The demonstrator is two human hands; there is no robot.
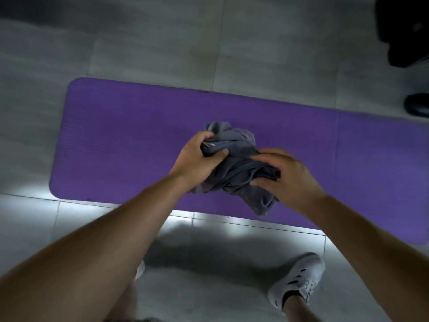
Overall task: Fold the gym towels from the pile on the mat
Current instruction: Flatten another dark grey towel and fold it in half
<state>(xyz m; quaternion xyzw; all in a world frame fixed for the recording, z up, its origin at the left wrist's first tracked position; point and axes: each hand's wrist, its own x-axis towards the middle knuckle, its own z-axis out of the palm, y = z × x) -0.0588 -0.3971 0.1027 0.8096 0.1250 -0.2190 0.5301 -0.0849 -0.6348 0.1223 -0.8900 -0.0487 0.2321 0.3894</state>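
The purple mat is cut off at the right edge.

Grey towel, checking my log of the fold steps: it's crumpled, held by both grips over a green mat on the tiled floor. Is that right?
One thing is off: the mat is purple, not green, as the head view shows. The rest stands: the crumpled grey towel is held by the left grip and the right grip over that mat on the tiled floor.

Bare mat is lying open either side of the towel bundle. Dark objects are crowding the far right.
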